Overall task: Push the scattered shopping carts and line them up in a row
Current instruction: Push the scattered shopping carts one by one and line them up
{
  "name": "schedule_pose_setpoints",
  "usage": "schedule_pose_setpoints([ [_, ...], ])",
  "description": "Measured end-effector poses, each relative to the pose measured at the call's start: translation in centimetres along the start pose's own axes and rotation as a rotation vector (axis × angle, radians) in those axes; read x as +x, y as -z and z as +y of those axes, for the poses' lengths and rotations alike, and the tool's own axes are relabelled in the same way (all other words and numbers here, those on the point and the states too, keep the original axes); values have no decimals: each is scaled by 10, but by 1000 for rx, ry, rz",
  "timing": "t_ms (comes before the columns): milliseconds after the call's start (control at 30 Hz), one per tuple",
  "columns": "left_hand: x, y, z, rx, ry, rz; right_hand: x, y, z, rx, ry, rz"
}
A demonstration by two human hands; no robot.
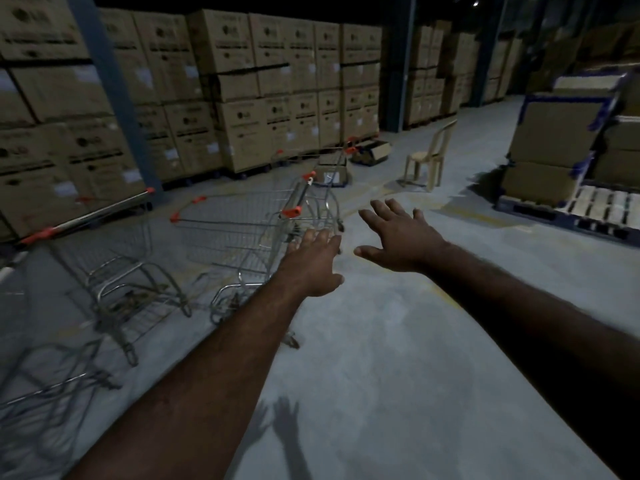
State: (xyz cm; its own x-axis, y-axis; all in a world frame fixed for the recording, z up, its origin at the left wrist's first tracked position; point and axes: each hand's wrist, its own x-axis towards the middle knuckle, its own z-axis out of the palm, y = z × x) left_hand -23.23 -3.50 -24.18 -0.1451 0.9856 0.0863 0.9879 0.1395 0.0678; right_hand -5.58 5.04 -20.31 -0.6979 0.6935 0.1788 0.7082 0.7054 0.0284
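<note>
Both arms are stretched out over the grey floor [381, 341]. The left hand [311, 261] is flat and open, fingers together, holding nothing; its fingertips sit just at the near end of the middle cart [263, 220], below the red-capped handle [300, 195], though I cannot tell whether they touch the wire. The right hand [398, 237] is spread wide, palm down, empty, hanging in the air just right of that cart.

The other things are placed from the middle cart. To its left stands a second cart [104, 244], roughly side by side with it and close, its handle running along the front of the stacked boxes [242, 91]. Nearer the camera and further left, the blurred wire frame of a third cart [41, 393] shows at the edge. Beyond the middle cart, toward the boxes, a fourth cart [332, 157] stands apart, near an open carton [372, 152] on the floor. Right of that, well off from the middle cart, is a plastic chair [427, 157]. Far to the right, a pallet [568, 202] carries more boxes. The hands' shadows [284, 431] fall on the floor near the camera.
</note>
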Motion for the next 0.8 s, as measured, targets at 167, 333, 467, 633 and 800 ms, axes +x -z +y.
schedule_pose_setpoints([
  [167, 67, -16, -33, -24, 70, -29, 75, -27, 14, 6, 59, -21],
  [333, 164, -43, -79, -28, 86, -28, 173, -63, 37, -9, 56, -60],
  [467, 248, -59, -119, -51, 87, -61, 257, -87, 54, -15, 56, -100],
  [633, 341, -68, -159, -38, 114, -64, 352, -111, 75, -2, 70, -127],
  [800, 421, -87, -186, -26, 162, -80, 438, -142, 104, -1, 95, -138],
])
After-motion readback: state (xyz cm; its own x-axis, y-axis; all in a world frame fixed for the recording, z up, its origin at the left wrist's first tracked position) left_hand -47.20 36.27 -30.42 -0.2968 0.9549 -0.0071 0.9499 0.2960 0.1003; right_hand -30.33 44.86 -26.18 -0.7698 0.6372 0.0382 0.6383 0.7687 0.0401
